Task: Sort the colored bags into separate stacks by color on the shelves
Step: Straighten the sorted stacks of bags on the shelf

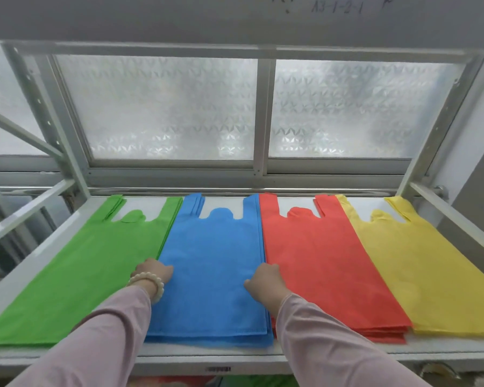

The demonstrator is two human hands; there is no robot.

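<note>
Head view: your left hand [153,272] rests on the left edge of the blue stack [211,263], fingers curled under, grip on the edge unclear. Your right hand [266,283] rests on its right edge, fingers also curled, can't tell if pinching. Four stacks lie side by side on the shelf [20,277]: green stack [87,272], blue, red stack [322,261], yellow stack [419,269], handles toward the frosted window [168,107]. Bead bracelet [148,282] on left wrist.

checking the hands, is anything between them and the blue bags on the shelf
Nothing visible: the left hand and right hand already rest directly on the blue stack, at its two side edges.
</note>
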